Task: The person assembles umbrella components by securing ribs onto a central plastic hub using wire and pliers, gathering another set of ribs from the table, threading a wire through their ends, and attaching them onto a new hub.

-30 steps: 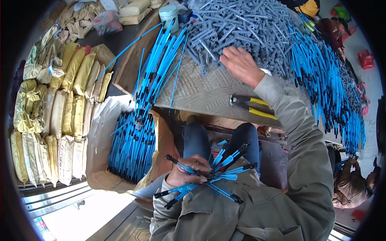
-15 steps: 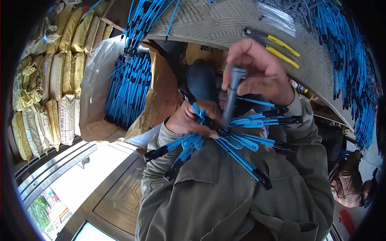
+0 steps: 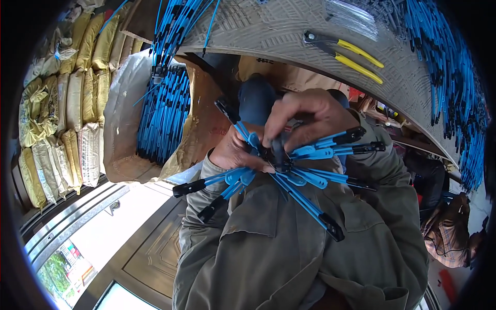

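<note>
In front of my lap, a spoked assembly of blue rods with black end pieces point(image 3: 312, 152) fans out from a dark centre. My left hand point(image 3: 235, 150) is closed around that centre from the left, with rods sticking out above and below the fingers. Over the middle, my right hand point(image 3: 318, 116) pinches a dark grey tube-like part point(image 3: 279, 152), whose lower end meets the dark centre. Fingers and rods hide most of the join, so I cannot tell how far the part sits in it.
A worktable point(image 3: 279, 36) curves across the top. On it lie yellow-handled pliers point(image 3: 356, 61), a pile of thin clear or silvery strips point(image 3: 356, 18) and hanging bundles of blue rods point(image 3: 454, 93). An open sack point(image 3: 121, 124) holds more rods at left, beside stacked yellowish packages point(image 3: 77, 103).
My right hand has come down and left, bringing the grey tube-like part from above onto the centre of the spoked assembly. The left hand keeps its hold; the whole view shifts slightly.
</note>
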A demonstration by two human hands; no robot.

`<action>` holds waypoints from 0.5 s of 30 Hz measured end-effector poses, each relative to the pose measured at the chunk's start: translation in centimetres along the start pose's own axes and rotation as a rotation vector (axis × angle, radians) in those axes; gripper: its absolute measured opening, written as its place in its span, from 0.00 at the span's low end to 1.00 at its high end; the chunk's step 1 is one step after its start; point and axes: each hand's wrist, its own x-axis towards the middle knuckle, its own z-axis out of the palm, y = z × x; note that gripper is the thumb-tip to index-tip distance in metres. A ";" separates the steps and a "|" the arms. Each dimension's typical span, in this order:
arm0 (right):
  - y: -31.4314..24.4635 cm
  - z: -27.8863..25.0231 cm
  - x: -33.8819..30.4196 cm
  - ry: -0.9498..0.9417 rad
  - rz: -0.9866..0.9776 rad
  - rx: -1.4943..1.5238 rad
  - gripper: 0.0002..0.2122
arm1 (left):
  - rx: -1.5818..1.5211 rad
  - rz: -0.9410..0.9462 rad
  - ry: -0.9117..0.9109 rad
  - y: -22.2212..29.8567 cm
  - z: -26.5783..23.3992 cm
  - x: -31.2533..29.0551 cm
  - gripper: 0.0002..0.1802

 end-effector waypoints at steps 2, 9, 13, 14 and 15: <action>1.8 -0.2 0.0 -0.064 -0.093 0.088 0.25 | 0.080 0.080 -0.053 0.3 -0.2 0.1 0.17; 0.8 3.4 -3.5 0.460 0.236 0.684 0.21 | 0.309 0.165 -0.061 0.4 -0.9 0.0 0.18; 1.9 6.4 -5.8 0.463 0.293 0.297 0.23 | 0.360 0.191 0.027 0.3 0.4 -0.8 0.17; 1.9 6.9 -5.6 0.499 0.245 0.225 0.23 | 0.365 0.209 0.033 0.3 0.6 -0.6 0.17; 1.9 7.2 -5.4 0.532 0.198 0.153 0.23 | 0.370 0.227 0.039 0.3 0.7 -0.5 0.17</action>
